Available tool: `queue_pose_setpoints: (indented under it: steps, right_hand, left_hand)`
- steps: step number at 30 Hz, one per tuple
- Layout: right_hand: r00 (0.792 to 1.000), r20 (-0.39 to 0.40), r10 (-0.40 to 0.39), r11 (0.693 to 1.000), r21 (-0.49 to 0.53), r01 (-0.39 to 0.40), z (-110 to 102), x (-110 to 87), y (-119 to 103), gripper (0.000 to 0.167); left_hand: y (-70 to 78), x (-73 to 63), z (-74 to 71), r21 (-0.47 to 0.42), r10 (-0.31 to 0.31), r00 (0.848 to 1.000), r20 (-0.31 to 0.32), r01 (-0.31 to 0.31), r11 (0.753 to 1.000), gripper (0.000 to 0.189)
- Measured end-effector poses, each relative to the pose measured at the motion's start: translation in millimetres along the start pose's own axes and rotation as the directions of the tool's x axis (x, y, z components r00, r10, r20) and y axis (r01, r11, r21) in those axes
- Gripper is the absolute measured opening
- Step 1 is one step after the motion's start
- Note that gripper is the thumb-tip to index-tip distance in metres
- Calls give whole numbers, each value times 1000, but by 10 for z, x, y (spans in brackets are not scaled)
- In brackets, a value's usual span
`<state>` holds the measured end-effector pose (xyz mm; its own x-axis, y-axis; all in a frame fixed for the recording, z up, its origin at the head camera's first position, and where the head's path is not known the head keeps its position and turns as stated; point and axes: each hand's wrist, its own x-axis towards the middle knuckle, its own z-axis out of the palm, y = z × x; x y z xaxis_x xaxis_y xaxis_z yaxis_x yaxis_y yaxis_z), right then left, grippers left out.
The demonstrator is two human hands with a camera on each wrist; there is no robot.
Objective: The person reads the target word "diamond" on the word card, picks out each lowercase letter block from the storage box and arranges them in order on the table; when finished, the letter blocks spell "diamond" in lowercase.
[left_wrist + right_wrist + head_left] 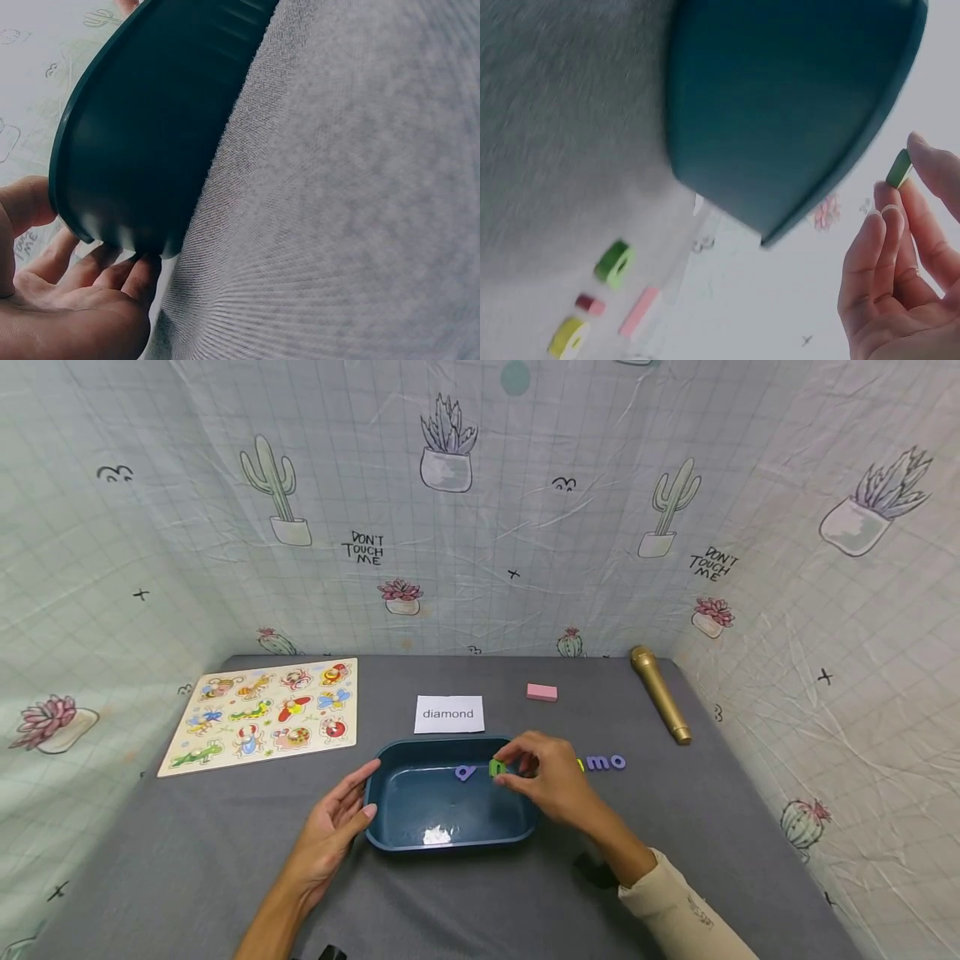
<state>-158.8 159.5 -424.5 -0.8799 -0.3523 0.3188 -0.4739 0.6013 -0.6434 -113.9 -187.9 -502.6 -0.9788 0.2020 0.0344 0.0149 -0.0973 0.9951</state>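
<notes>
A dark blue plastic tub stands on the grey cloth, with a small purple letter lying inside. My left hand holds the tub's left end. In the left wrist view, its thumb is at the rim and its fingers touch the outer wall. Over the tub's right side, my right hand pinches a green letter between thumb and fingers. The same green letter shows edge-on above the rim in the right wrist view; its exact shape is partly hidden by the fingertips.
Right of the tub lie purple letters m and o; a yellow letter and green letter are nearby. Behind are a white "diamond" card, a pink block, a gold microphone and an insect puzzle board.
</notes>
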Motion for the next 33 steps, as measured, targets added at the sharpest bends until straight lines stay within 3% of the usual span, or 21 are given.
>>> queue_pose_setpoints:
  steps: [17,33]
  right_hand:
    - [994,-98,44,998,-40,-48,-351,-173,331,24]
    - [984,-158,80,981,-160,-105,-713,-370,760,22]
  left_hand:
    - [10,6,6,14,-25,1000,-13,25,1000,63]
    - [20,7,7,12,-28,1000,-14,28,1000,64]
